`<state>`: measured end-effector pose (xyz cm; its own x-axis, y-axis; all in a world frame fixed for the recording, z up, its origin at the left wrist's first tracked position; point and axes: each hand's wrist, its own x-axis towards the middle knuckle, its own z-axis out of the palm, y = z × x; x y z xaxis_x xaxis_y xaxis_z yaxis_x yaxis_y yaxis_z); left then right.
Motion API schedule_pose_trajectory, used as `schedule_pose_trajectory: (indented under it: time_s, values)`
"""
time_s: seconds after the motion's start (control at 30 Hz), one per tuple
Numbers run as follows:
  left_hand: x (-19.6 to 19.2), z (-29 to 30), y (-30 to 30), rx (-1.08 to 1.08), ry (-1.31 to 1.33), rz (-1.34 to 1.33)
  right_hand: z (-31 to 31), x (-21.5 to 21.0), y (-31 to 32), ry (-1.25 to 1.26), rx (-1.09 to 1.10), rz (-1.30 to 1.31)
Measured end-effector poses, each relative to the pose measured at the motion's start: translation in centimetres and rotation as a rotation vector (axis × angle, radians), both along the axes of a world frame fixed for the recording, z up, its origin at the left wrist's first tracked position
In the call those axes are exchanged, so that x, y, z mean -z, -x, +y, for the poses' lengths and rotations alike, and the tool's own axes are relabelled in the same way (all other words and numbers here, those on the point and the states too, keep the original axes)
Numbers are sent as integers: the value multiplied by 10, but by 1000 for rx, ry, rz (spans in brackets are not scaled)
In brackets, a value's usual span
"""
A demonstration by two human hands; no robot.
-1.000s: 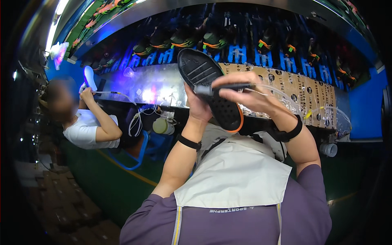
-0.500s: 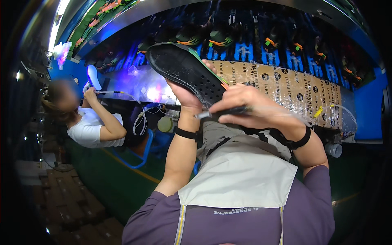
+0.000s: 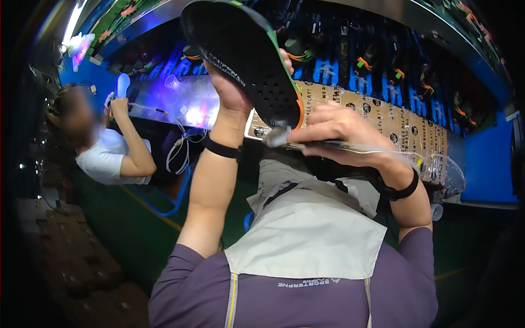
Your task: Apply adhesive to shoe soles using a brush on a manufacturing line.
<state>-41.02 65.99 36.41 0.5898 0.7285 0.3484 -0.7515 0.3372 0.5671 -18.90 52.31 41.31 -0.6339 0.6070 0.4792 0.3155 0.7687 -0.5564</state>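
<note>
A black shoe sole with small holes at one end and a green and orange rim is held up in my left hand. My fingers wrap behind it, and their tips show at its right edge. My right hand is closed around a thin-handled brush with a clear tube trailing from it. The brush's pale, blurred head is at the lower end of the sole, against or just beside the orange rim; I cannot tell which.
Beyond my hands is a bench covered with printed cardboard. Behind it hangs a row of dark shoe parts on blue holders. At the left, a co-worker holds a blue-lit sole. A metal rail runs overhead.
My left hand has raised the sole up and slightly left, standing it more upright. The brush head has moved from over my left wrist to the sole's lower end.
</note>
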Motion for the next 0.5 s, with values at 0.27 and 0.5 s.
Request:
schedule_pose_trajectory:
  time_s: [0.27,0.5]
  values:
    - [-41,17,-26,-179,-118,219,-1,-12,-8,21,156,-160]
    - [-66,17,-51,-20,-262,588,3,-12,-12,34,214,-190]
